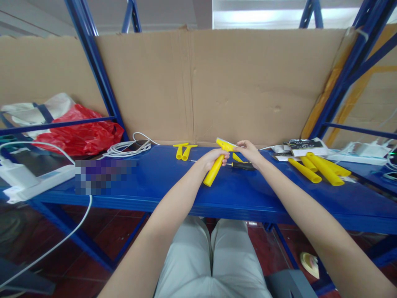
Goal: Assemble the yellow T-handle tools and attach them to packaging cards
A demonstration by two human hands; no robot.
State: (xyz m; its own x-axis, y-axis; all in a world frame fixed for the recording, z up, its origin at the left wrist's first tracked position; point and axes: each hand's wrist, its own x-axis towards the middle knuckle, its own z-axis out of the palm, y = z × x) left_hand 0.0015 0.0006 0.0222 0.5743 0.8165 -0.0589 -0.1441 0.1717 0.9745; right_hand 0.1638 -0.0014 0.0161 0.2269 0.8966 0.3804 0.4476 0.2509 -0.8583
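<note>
My left hand (214, 158) is closed around the handle of a yellow plastic scraper (214, 169), held tilted above the blue shelf (173, 186). My right hand (249, 151) pinches the scraper's head (226, 144) at its upper end. Just behind my right hand a screwdriver (243, 165) with a black and yellow handle lies on the shelf. Two more yellow scrapers (183, 150) lie near the cardboard back wall.
Several yellow handles (319, 169) lie at the right, beside small packages (302, 147). A coiled white cable and phone (130, 147), a red bag (79, 134) and a white power strip (27, 182) are at the left. Cardboard (198, 82) backs the shelf, blue uprights (93, 62) frame it.
</note>
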